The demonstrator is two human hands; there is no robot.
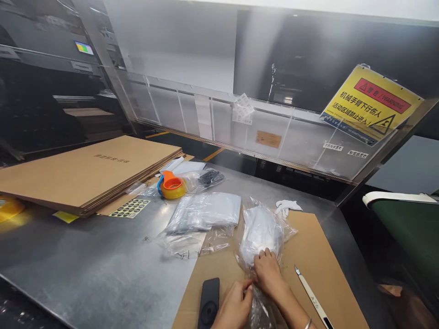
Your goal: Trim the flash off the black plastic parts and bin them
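Note:
My right hand (268,273) rests with bent fingers on the lower end of a clear plastic bag (261,228) that holds white items. Just left of it, my left hand (238,304) pinches the crumpled clear plastic (259,308) between thumb and finger. Both hands are over a brown cardboard sheet (315,246). A black handheld device (209,301) lies beside my left hand. To the right of my right forearm is a craft knife (313,297) with a pale handle, its blade pointing away.
Flat cardboard (92,169) is stacked at the left. Near it are an orange tape dispenser (172,185), a sticker sheet (131,208) and more bagged white items (209,210). A white glove (287,207) lies behind the bag. A yellow warning sign (372,105) hangs at the right.

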